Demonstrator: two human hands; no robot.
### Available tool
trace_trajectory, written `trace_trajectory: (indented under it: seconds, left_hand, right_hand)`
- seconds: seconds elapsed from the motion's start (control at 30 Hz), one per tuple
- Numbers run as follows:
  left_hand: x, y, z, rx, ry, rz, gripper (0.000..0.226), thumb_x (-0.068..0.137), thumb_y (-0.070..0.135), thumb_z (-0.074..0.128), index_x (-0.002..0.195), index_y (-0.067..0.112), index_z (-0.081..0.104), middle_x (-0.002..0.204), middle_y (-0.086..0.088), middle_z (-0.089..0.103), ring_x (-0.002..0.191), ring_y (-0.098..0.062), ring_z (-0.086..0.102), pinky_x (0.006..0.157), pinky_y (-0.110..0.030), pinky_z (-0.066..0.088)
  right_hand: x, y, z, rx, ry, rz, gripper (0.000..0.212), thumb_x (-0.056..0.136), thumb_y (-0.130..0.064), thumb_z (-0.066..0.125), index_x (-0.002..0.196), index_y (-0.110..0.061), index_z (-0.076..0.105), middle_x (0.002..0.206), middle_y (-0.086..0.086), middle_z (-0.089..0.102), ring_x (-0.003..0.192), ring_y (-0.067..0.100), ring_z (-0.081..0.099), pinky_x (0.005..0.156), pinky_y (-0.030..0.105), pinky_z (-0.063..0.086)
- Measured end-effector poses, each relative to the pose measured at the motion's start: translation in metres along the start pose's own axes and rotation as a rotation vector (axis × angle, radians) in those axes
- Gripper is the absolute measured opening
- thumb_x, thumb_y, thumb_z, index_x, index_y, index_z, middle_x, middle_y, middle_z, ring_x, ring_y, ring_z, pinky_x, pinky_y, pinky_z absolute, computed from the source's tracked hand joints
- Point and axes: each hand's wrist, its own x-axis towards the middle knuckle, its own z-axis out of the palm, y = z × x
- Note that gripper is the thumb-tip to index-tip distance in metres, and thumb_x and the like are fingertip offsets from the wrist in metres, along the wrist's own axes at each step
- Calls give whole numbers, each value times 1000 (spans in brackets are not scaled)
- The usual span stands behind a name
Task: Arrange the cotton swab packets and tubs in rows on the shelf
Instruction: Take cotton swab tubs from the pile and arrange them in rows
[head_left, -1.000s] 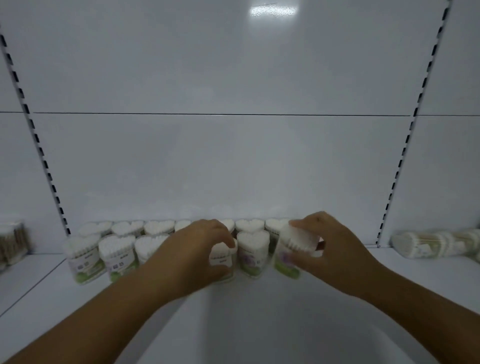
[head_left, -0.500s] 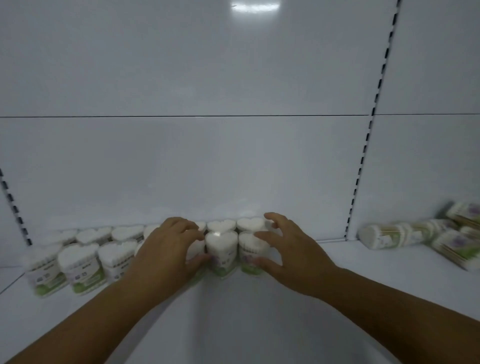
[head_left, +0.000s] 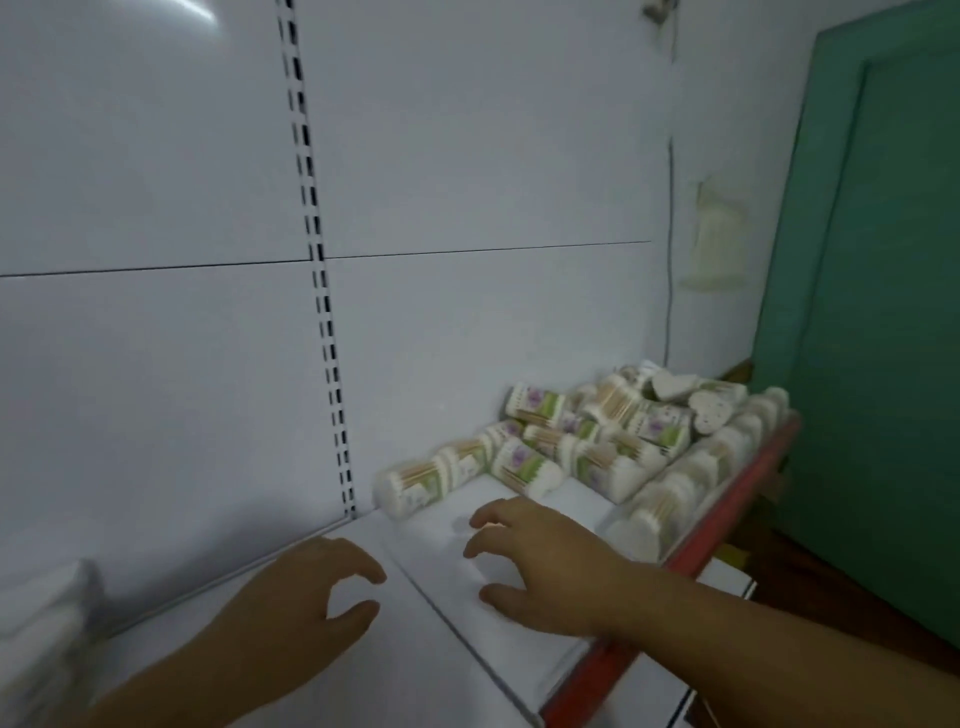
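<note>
Two hands off the rows you held half a second ago, your left hand (head_left: 306, 597) and right hand (head_left: 545, 566) empty, fingers loosely curled above the white shelf (head_left: 467, 654), view swung right, jumbled heap of swab tubs (head_left: 597, 447) near your right hand, arranged tubs (head_left: 41, 613) blurred far left

White tubs (head_left: 44, 623): blurring at lower left, running off the frame's edge.
Packet heap (head_left: 597, 441): labels smearing beyond reading.
</note>
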Motion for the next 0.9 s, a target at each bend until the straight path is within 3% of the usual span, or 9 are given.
trace_trajectory:
  seconds: [0.1,0.2,0.3,0.37,0.43,0.5,0.6,0.7,0.9]
  left_hand:
    - [40,28,21,-69,-60,-12,20,84,46,64,93,57,50,103,39,51,93,15,51,81,-3,39]
    - [78,62,45,-181,-130,-27,18,85,42,65,93,52,52,99,31,57,91,17,52,78,-8,46]
    - [111,96,68,-254,-203,-27,11,88,40,63,93,47,57,94,25,62,84,11,58,72,-9,48]
    - [128,111,79,-263,-254,-13,12,88,40,62,98,45,57,97,23,63,85,6,59,74,-12,49]
    - [141,117,85,-320,-275,-20,18,86,37,66,99,44,57,100,20,64,86,4,60,75,-14,50]
    - [146,116,85,-443,-287,-64,27,81,35,73,101,46,58,103,17,65,86,5,62,72,-12,50]
    - [142,109,83,-654,-313,-156,56,66,39,83,113,48,55,108,9,65,91,-5,66,77,-18,52]
    - [136,107,80,-897,-249,-281,81,52,38,88,123,40,50,119,1,60,99,-15,66,86,-31,55]
    - [123,103,65,-1073,-51,-428,83,51,37,85,126,34,48,120,6,65,103,-13,67,81,-29,55]
  right_hand:
    - [-28,51,-40,72,9,88,37,88,-17,61,125,-22,59,135,-5,48,125,8,39,103,15,25]
    - [-55,103,-79,75,81,200,48,79,-3,60,122,-26,60,130,-10,51,122,3,39,107,20,29]
    - [-73,142,-93,-110,-46,117,46,83,-18,62,128,-28,58,140,-11,43,127,-1,29,101,-1,11]
    - [-76,158,-89,-174,-105,45,44,86,-32,64,129,-32,56,140,-15,41,130,-2,25,97,-5,0]
    - [-73,168,-83,-240,-76,20,40,85,-44,64,123,-34,58,129,-18,49,123,-1,34,102,4,16]
    - [-66,175,-79,-266,-19,-18,33,84,-52,62,114,-36,60,111,-19,56,105,-1,43,93,17,33]
    - [-51,175,-78,61,47,40,18,82,-54,63,94,-41,61,89,-22,59,86,-4,52,75,14,42]
    - [-23,168,-77,436,18,127,10,84,-40,67,84,-31,69,81,-5,67,71,0,60,64,19,50]
    - [22,147,-64,670,-122,139,11,88,-26,66,90,-18,74,77,4,68,65,5,59,59,19,51]
